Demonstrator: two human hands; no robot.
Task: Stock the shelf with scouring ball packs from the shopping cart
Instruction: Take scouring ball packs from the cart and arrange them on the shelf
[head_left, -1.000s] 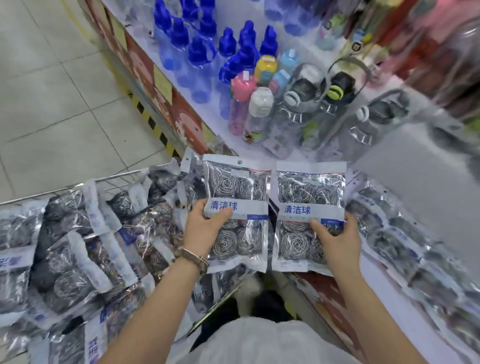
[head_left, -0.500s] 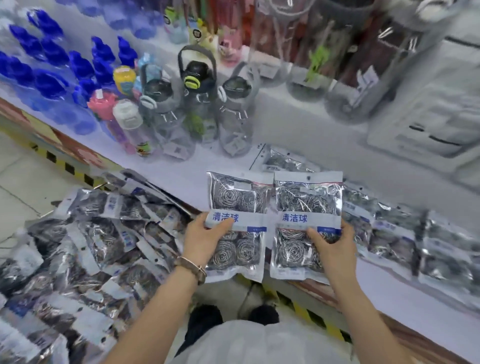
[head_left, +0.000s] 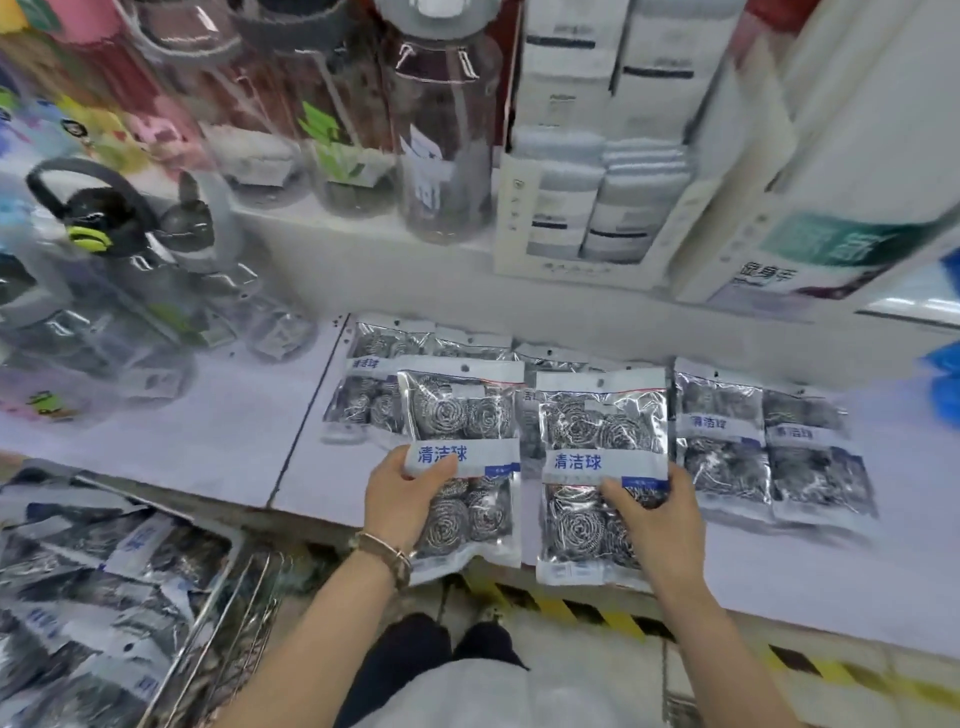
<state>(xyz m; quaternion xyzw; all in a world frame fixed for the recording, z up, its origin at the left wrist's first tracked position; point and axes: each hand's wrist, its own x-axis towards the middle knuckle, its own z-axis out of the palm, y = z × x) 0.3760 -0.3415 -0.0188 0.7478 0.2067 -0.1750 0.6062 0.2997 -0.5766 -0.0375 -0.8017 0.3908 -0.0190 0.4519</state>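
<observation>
white shelf (head_left: 208, 452) — left hand (head_left: 400, 499) and right hand (head_left: 660, 525) each grip a scouring ball pack (head_left: 462, 410), fingers hidden behind.

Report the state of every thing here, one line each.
Left hand: grips the left pack.
Right hand: grips the right pack.
Left pack: held over the shelf edge.
Right pack: held beside it, apart.
Shelf packs: lying flat in a row.
Cart: loaded.
Cart packs: heaped.
</observation>
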